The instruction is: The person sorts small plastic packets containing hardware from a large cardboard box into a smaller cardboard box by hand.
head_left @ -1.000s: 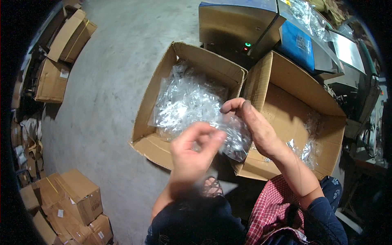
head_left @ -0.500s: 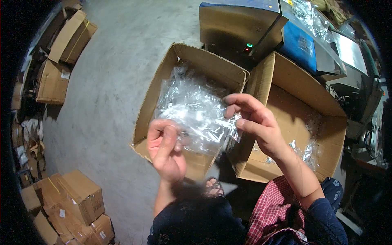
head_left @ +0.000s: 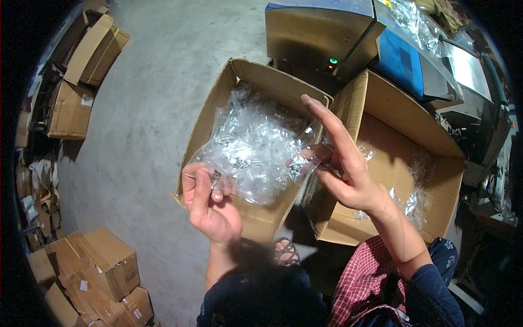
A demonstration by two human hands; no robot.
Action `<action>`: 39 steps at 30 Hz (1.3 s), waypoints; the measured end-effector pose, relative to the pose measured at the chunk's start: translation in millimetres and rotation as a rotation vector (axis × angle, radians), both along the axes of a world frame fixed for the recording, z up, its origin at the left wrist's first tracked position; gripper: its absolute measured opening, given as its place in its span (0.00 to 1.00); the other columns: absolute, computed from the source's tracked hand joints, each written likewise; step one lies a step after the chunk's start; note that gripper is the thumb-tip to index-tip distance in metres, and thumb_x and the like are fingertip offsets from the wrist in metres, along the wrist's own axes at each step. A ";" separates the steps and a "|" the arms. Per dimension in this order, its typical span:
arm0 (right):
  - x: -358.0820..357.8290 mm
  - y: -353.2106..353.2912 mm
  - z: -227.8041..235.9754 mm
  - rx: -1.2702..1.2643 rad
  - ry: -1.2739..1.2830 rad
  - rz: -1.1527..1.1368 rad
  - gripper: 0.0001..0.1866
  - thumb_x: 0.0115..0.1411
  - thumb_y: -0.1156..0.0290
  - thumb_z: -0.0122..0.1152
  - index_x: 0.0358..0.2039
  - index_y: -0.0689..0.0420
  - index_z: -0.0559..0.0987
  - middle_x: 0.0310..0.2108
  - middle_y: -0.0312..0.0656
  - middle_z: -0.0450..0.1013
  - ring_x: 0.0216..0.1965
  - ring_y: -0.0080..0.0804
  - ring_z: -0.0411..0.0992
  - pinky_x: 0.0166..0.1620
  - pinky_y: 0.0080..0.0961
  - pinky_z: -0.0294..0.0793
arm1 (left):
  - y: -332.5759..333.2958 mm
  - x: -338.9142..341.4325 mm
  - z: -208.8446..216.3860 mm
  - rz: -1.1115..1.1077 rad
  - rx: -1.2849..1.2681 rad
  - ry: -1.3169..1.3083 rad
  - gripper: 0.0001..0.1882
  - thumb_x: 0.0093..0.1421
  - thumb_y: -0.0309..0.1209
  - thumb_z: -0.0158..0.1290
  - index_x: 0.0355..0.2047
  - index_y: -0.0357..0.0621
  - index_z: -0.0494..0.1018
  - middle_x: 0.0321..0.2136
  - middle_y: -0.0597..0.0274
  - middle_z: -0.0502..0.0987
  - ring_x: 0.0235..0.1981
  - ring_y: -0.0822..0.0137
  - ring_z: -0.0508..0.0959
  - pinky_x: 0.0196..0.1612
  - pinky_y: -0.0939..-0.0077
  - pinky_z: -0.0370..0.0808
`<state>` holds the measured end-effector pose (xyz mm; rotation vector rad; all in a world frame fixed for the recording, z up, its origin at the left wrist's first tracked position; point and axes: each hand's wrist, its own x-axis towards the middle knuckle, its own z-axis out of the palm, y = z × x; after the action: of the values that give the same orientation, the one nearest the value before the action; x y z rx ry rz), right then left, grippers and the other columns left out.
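Observation:
Over the left cardboard box [head_left: 256, 223], my left hand [head_left: 212, 212] pinches one side of a clear plastic bag [head_left: 204, 159] between thumb and curled fingers. My right hand [head_left: 351, 177] grips the other side, its index finger raised and pointing away from the bag. Plastic covers some of its lower fingers. Small shiny metal pieces [head_left: 297, 162] show next to those fingertips. Below, a heap of clear bags with similar small metal parts [head_left: 256, 128] fills much of the box; where the held bag ends against the heap is hard to make out.
Another open cardboard box [head_left: 381, 128] stands at the right, with a few clear bags [head_left: 408, 201] inside. Beyond it is a metal and blue machine [head_left: 321, 32] with a green light. Stacked cartons [head_left: 109, 261] line the left side. My sandalled foot [head_left: 286, 250] is near the left box.
My hands have moved apart, the left one outward to the left. My right index finger has lifted and straightened, and the plastic between the hands is spread wider.

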<state>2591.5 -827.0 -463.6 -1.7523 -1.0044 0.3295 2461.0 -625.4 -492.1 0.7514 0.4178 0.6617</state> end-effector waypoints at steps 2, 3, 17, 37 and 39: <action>8.4 -1.1 -4.4 0.028 -0.113 0.019 0.33 0.57 0.77 0.54 0.64 0.64 0.60 0.63 0.55 0.59 0.63 0.44 0.62 0.62 0.33 0.62 | -3.4 2.9 6.4 0.015 0.000 -0.002 0.03 0.66 0.29 0.48 0.35 0.44 0.69 0.26 0.72 0.68 0.20 0.82 0.61 0.28 0.84 0.62; 11.5 -1.9 -8.3 0.046 -0.170 0.039 0.31 0.58 0.73 0.57 0.62 0.66 0.64 0.60 0.57 0.64 0.63 0.49 0.61 0.64 0.36 0.60 | -5.8 4.3 9.5 0.021 -0.015 -0.003 0.03 0.66 0.28 0.48 0.34 0.44 0.69 0.25 0.72 0.67 0.20 0.83 0.61 0.29 0.85 0.62; 4.0 -34.1 6.6 0.333 1.336 -0.060 0.28 0.71 0.54 0.35 0.62 0.63 0.54 0.56 0.66 0.65 0.32 0.55 0.79 0.29 0.41 0.85 | -11.0 4.0 4.8 0.006 -0.043 0.109 0.04 0.66 0.30 0.49 0.34 0.46 0.68 0.24 0.73 0.66 0.19 0.82 0.61 0.24 0.85 0.63; -12.2 5.8 23.4 0.011 0.953 -0.023 0.29 0.65 0.68 0.58 0.63 0.64 0.62 0.44 0.45 0.75 0.41 0.25 0.75 0.43 0.23 0.76 | -26.8 -3.7 -1.0 -0.078 0.001 -0.005 0.05 0.64 0.27 0.52 0.40 0.44 0.74 0.33 0.64 0.76 0.21 0.80 0.66 0.26 0.84 0.69; -15.9 5.1 17.3 0.116 1.074 0.030 0.24 0.64 0.70 0.58 0.58 0.65 0.67 0.38 0.45 0.77 0.36 0.26 0.76 0.40 0.23 0.77 | -26.4 -5.1 -1.8 -0.124 0.049 -0.021 0.06 0.65 0.29 0.51 0.40 0.42 0.75 0.33 0.61 0.77 0.20 0.79 0.67 0.27 0.82 0.71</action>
<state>2575.6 -821.9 -446.3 -1.1628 -0.2480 1.0608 2455.9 -651.8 -493.9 0.8094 0.3340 0.5641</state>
